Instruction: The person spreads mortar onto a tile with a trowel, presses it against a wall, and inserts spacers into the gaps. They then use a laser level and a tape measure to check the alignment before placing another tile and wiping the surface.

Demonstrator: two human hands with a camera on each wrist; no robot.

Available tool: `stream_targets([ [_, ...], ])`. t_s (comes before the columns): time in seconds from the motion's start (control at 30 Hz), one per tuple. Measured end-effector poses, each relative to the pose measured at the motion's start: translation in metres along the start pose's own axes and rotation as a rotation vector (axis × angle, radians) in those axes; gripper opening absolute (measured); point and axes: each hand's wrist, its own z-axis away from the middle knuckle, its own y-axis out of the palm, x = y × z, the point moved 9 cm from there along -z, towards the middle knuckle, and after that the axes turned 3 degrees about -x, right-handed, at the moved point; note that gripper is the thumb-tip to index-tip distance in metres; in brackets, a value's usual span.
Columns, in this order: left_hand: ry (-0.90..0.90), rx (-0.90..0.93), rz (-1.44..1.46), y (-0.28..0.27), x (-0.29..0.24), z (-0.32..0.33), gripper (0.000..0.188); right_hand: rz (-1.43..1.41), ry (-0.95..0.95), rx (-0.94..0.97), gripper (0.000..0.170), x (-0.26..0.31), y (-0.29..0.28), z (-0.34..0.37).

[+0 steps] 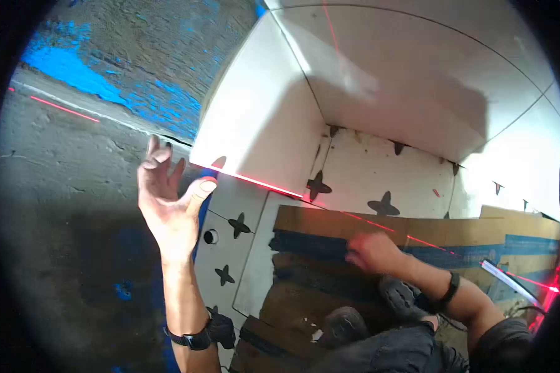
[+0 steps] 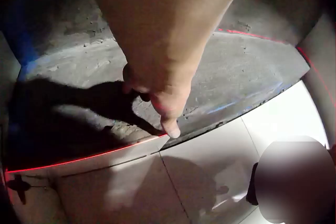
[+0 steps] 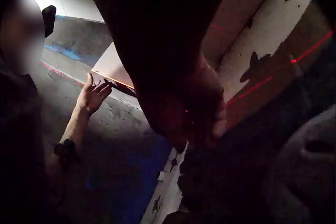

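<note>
My left hand (image 1: 171, 214) is raised, palm up with fingers spread, beside the lower corner of a large white wall tile (image 1: 267, 112). Its thumb points toward the tile's bottom edge, where a red laser line runs. In the left wrist view the thumb of the left hand (image 2: 170, 103) overlaps the corner where tile meets grey wall (image 2: 236, 71); nothing is in its grasp. My right hand (image 1: 376, 252), blurred, hangs over the cardboard (image 1: 417, 227). Its fingers are loosely bent in the dim right wrist view, with no object showing in them.
Black cross-shaped pieces (image 1: 238, 225) dot the pale floor tiles, with a small round white-and-black item (image 1: 211, 236) among them. Blue patches (image 1: 74, 68) mark the rough wall. At the right, a bright bar (image 1: 510, 281) lies near a red laser glow (image 1: 554, 289). My knees are over the cardboard.
</note>
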Motion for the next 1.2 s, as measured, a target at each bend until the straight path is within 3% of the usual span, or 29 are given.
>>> stream_targets([
  [0.07,0.070,0.006,-0.162,0.009,-0.003,0.002,0.084,-0.020,0.001,-0.234,0.023,-0.012,-0.025,-0.037],
  [0.1,0.072,-0.022,-0.173,0.011,0.000,0.003,0.082,0.120,0.018,-0.201,0.020,-0.022,-0.024,-0.056],
  [0.2,0.053,-0.029,-0.209,0.014,0.007,-0.001,0.081,0.142,-0.077,-0.287,0.017,-0.036,-0.031,-0.125],
  [0.3,0.063,-0.043,-0.205,0.014,0.008,0.002,0.080,0.253,-0.148,-0.250,0.016,-0.049,-0.019,-0.179],
  [0.37,0.085,-0.027,-0.229,0.018,0.004,0.003,0.078,0.234,-0.166,-0.110,0.015,-0.053,-0.005,-0.198],
  [0.43,0.088,-0.052,-0.249,0.017,0.005,0.004,0.077,0.274,-0.168,-0.092,0.017,-0.058,-0.001,-0.205],
  [0.53,0.080,-0.077,-0.235,0.014,0.009,0.004,0.075,0.108,-0.242,-0.156,0.018,-0.060,-0.006,-0.206],
  [0.77,0.136,-0.096,-0.214,0.013,0.008,0.005,0.075,0.096,-0.209,-0.071,0.018,-0.071,0.004,-0.215],
  [1.03,0.169,-0.137,-0.170,0.010,0.009,0.008,0.077,0.148,-0.217,-0.129,0.013,-0.068,0.004,-0.213],
  [1.13,0.091,-0.163,-0.254,0.008,0.010,0.008,0.081,0.071,-0.252,-0.168,0.014,-0.072,0.008,-0.210],
  [1.2,0.117,-0.179,-0.209,0.007,0.009,0.010,0.083,0.210,-0.224,-0.143,0.019,-0.068,0.006,-0.210],
])
